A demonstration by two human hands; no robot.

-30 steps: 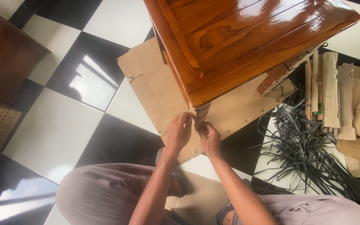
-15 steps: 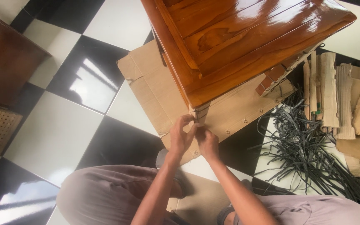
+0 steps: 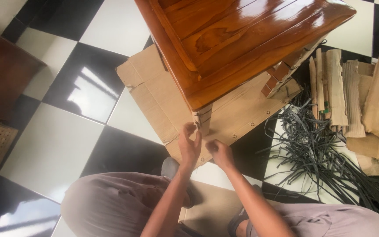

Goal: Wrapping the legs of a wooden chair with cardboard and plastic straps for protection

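My left hand (image 3: 190,145) pinches strapping at cardboard-wrapped table leg (image 3: 203,119), steadying it; right hand (image 3: 219,151) curled beside, grip probably empty.

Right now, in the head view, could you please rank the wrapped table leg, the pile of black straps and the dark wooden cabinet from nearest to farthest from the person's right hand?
From the right hand:
1. Wrapped table leg, just above it.
2. Pile of black straps, on the floor to its right.
3. Dark wooden cabinet, far left.
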